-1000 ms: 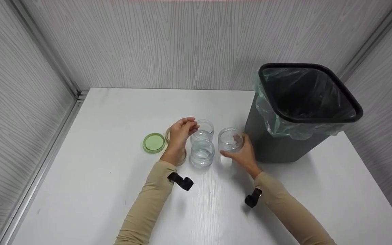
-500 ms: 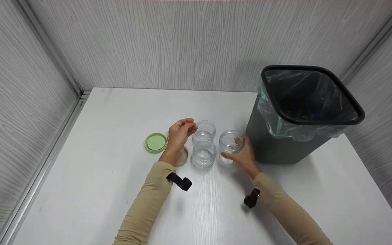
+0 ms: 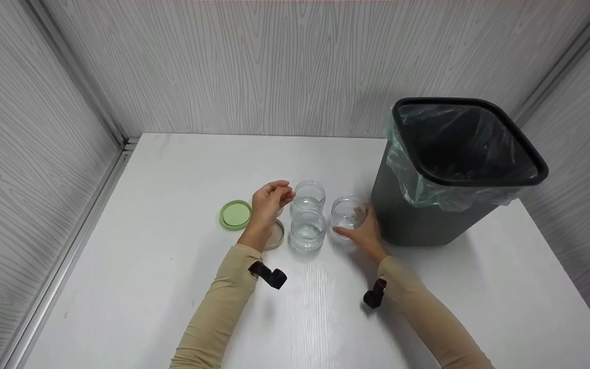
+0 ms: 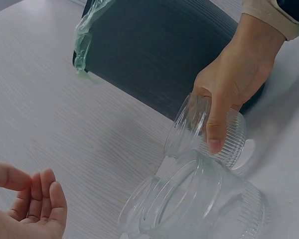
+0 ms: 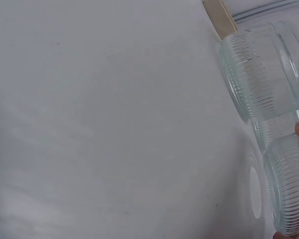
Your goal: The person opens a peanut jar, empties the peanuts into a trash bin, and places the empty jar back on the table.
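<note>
Head view, frame centre: right hand [image 3: 364, 234] grasps a tilted glass jar [image 3: 348, 212] beside the bin [image 3: 459, 169]; left hand [image 3: 268, 202] hovers loosely curled, holding nothing; next, judged, a steady lift.

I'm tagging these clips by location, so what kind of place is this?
Probably a staged recording booth rather than a real kitchen: a bare white table boxed in by grey wood-grain panels, with only a lined black bin, three glass jars and a green lid set out.

- No words, labels, brands or numbers can be read on the jars [image 3: 307, 230], lids [image 3: 234, 214], bin [image 3: 459, 169] or surface [image 3: 172, 287].
</note>
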